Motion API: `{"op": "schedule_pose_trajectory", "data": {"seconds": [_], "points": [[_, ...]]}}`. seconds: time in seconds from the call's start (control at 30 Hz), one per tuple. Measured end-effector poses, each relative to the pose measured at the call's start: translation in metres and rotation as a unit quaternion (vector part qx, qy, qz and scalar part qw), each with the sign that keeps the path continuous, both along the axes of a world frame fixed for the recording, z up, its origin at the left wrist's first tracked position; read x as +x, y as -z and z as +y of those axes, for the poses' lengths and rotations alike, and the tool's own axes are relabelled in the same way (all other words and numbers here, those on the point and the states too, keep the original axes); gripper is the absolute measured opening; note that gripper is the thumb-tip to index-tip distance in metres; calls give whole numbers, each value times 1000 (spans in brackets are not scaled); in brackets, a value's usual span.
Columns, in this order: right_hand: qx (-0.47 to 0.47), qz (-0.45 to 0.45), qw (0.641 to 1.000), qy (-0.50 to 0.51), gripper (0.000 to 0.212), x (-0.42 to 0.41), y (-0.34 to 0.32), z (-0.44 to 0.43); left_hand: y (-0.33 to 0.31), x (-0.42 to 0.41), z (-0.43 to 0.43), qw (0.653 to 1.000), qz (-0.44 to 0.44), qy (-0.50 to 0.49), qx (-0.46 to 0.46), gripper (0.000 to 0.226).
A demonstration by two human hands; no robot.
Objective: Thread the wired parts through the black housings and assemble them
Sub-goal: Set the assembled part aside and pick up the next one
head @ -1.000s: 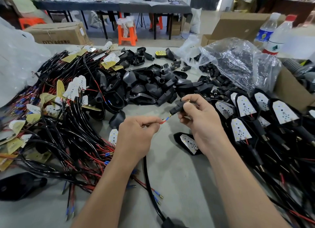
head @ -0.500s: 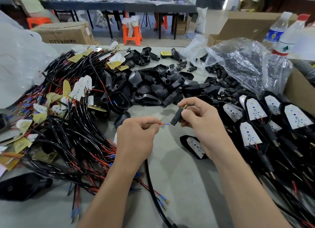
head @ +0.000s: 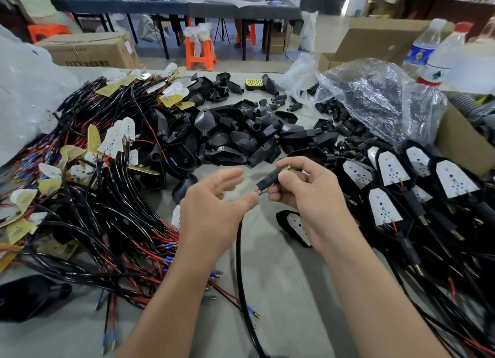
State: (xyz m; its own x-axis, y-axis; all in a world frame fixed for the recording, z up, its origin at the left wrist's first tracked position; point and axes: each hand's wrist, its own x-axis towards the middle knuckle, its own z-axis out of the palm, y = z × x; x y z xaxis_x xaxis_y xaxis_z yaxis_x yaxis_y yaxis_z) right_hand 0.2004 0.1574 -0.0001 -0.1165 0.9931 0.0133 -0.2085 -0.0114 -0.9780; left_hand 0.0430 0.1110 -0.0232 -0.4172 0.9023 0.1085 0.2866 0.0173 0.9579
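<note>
The light is bright and even, strongest at a white, burnt-out gap (head: 348, 1) far back on the right. Shadows under my arms on the grey surface (head: 289, 290) are soft. The clear plastic bag (head: 375, 103) glints. My left hand (head: 214, 207) is smeared at the fingers; my right hand (head: 310, 197) and the black housing (head: 267, 182) it pinches look sharp. The edges bow, and the bottles (head: 439, 57) blur.

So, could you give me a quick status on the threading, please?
Left hand open. Right hand pinches small black brass-tipped housing, thin red wire entering its end. Nothing blocking.
</note>
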Motion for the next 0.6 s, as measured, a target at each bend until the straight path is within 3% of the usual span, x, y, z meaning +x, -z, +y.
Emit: {"op": "schedule_pose_trajectory", "data": {"seconds": [0.07, 0.23, 0.43, 0.6], "points": [[-6, 29, 999, 23, 20, 2, -1, 2, -4, -6, -1, 999, 36, -3, -21, 40], [-21, 57, 998, 26, 18, 1, 0, 3, 0, -8, 1, 997, 22, 22, -66, 9], [-9, -25, 999, -35, 15, -5, 4, -2, 5, -7, 3, 999, 2, 21, -31, 13], [2, -41, 998, -56, 12, -3, 2, -4, 1, -2, 2, 997, -52, 62, -12, 33]]}}
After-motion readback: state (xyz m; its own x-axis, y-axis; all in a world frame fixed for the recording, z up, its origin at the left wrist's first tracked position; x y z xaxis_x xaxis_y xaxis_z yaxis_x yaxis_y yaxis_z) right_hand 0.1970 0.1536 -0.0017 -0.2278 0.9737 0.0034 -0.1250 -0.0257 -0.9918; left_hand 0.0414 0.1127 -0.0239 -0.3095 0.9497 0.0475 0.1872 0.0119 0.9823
